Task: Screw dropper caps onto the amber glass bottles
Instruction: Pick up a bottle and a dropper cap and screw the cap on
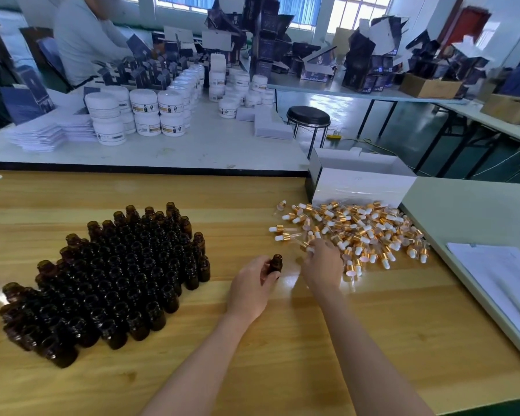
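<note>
On the wooden table [282, 340], amber glass bottles [111, 274] stand packed toward its left edge, dropper caps [357, 232] heaped toward its right edge; between them the left hand [249, 291] grips one bottle [275, 264] upright; the right hand [323, 267] reaches into the heap, too blurred to tell its grip; a lifted cap could snag tangled neighbours, or go on tilted and cross-thread.
</note>
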